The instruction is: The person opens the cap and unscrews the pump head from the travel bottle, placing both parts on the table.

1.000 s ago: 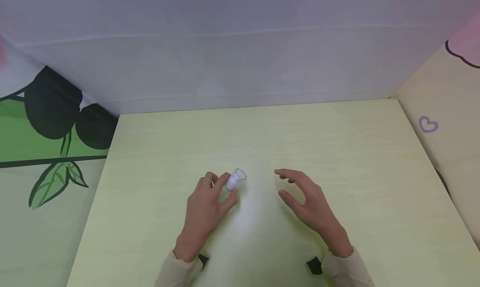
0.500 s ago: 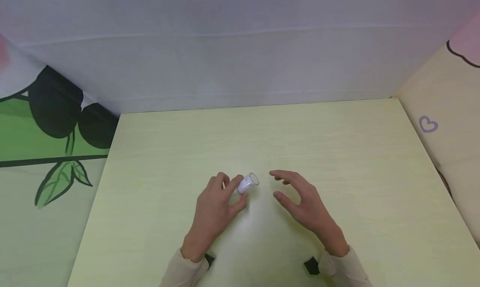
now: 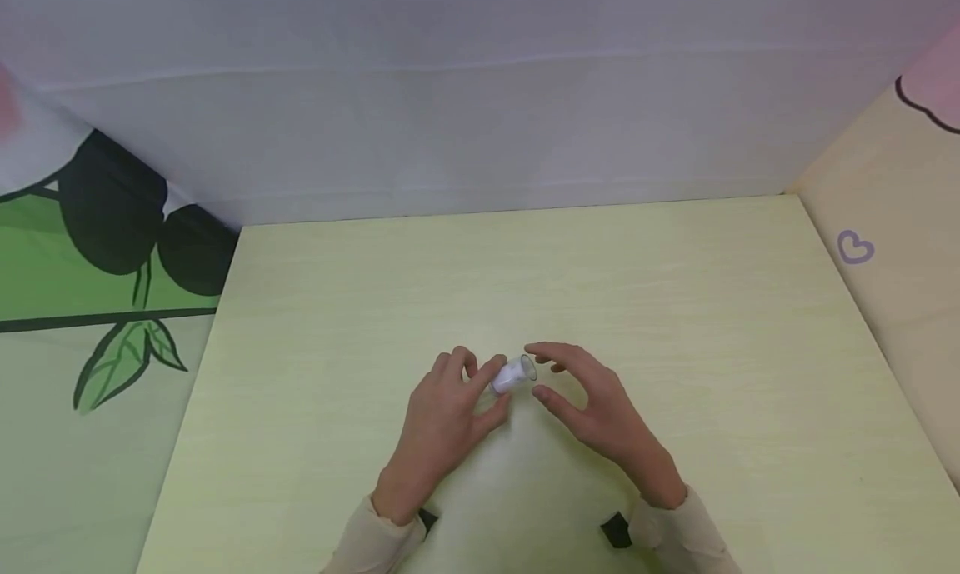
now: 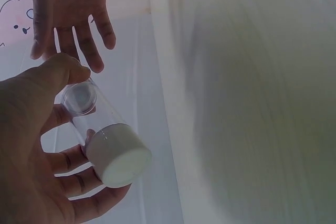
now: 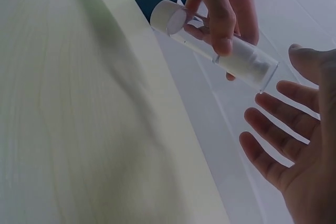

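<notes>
- Pinching the bottle (image 3: 513, 375) between thumb and fingertips, the left hand (image 3: 444, 424) was its only sure support. A sideways knock or a slack moment could have let the smooth, seemingly slick wall roll out of that grasp.
- Next to the left hand's palm sat the white cap (image 4: 119, 158), at the near end of the bottle. It looked seated, but how tightly could not be told; a stray squeeze or twist there might have loosened it.
- Tilted between the two hands, the bottle was raised off the table (image 3: 675, 291), with its clear end towards the right. Whether that end was closed could not be told, so any loose contents could have spilled if it had dipped further. A drop would have landed it on the bare tabletop, where a round body could easily have rolled away.
- Just beyond that end, the right hand (image 3: 600, 416) was released, its fingers (image 5: 275, 135) spread and gripping nothing. Its fingertips were so near the rim that contact could not be ruled out. Meeting it off-centre could have pushed the bottle askew; and had the left hand let go first, nothing would have caught it.
</notes>
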Available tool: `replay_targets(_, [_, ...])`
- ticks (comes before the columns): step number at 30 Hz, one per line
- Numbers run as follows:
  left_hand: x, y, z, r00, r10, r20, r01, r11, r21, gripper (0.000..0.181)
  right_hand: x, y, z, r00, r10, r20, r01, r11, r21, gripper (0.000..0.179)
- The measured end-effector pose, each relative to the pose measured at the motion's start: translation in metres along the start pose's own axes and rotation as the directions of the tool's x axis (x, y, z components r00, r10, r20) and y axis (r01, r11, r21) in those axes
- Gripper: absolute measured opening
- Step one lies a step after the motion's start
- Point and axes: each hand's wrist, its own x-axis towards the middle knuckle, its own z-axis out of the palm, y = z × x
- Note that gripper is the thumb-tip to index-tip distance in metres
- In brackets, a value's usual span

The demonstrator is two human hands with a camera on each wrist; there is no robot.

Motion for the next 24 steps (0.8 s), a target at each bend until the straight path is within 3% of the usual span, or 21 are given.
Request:
replay_targets(8, [-0.001, 0.002, 0.001, 1.0, 0.011, 0.018, -0.011, 1.0, 0.005, 0.041, 0.003, 0.0, 0.007, 0.999, -0.034, 0.009, 0.034, 0.999, 0.037, 0.056])
replay_targets(14, [-0.001, 0.003, 0.002, 1.0, 0.016, 0.023, -0.016, 1.0, 0.026, 0.043, 0.001, 0.003, 0.011, 1.0, -0.007, -0.001, 0.007, 0.999, 0.054, 0.054])
replay_targets(24, [0.0, 0.005, 0.002, 0.997, -0.006, 0.074, 0.003, 0.999, 0.04, 0.041, 0.0, 0.005, 0.012, 0.999, 0.024, -0.035, -0.018, 0.986, 0.163, 0.053])
